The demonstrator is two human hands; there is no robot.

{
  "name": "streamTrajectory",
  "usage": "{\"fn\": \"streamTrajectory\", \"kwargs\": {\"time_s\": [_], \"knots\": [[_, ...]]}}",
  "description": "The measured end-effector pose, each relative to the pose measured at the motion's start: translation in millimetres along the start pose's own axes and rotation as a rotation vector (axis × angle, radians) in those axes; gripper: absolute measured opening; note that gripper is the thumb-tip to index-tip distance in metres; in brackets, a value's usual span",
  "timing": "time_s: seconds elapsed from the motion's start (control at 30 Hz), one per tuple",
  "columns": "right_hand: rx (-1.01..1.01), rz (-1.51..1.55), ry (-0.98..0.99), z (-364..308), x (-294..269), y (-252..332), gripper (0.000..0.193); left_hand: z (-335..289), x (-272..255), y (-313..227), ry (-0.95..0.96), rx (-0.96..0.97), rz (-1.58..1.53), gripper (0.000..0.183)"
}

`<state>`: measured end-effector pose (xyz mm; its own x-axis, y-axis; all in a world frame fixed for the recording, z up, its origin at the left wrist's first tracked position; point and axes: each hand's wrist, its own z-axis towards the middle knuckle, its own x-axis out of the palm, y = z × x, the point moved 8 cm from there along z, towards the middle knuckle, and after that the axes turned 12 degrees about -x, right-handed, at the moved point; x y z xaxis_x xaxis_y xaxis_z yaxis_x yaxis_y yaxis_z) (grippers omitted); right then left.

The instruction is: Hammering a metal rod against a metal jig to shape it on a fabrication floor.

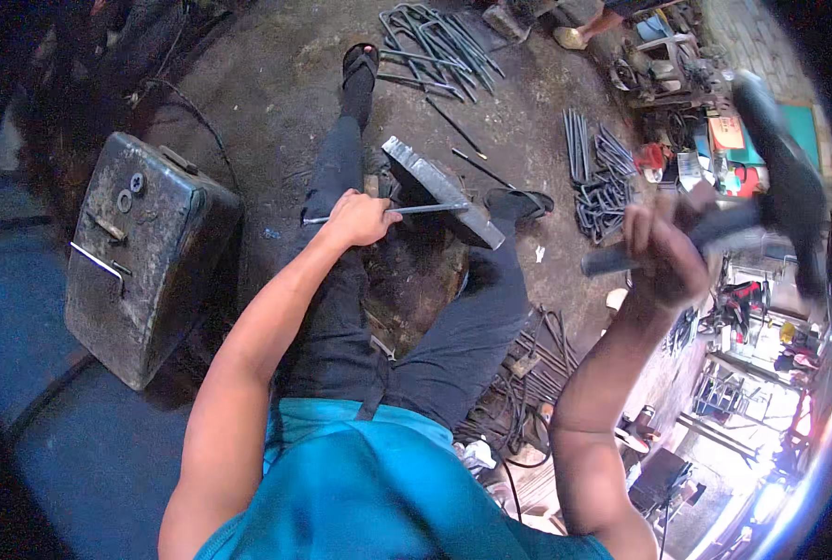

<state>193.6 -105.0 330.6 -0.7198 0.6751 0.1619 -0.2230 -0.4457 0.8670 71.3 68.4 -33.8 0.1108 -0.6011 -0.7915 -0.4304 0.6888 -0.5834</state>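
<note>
My left hand (360, 219) is closed around a thin metal rod (425, 209). The rod's right end lies across the top of a steel block (425, 177), which stands between my legs and serves as an anvil-like surface. Up on the right, my right hand (663, 252) grips the handle of a hammer (788, 177). The hammer is raised well clear of the block and to its right, and its head is smeared by motion.
At the left stands a worn metal box (108, 289) with washers and a bent rod (98, 261) on it. Bent rods (435, 51) lie beyond my feet, with more bundles (603, 168) to the right. A tangled rod pile (537, 373) is beside my right thigh. Another person's foot (570, 37) shows at the top.
</note>
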Motion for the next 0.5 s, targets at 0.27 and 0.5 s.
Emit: {"fn": "streamTrajectory", "kwargs": {"time_s": [0.27,0.5], "knots": [[1.135,-0.014,-0.381,-250.8,-45.9,-255.5,0.027,-9.1,-7.0,-9.0,0.123,0.017,0.105,0.036],[0.853,-0.165,-0.195,-121.9,-7.7,-129.8,0.027,-21.0,1.4,-0.8,0.010,0.019,0.067,0.037]]}}
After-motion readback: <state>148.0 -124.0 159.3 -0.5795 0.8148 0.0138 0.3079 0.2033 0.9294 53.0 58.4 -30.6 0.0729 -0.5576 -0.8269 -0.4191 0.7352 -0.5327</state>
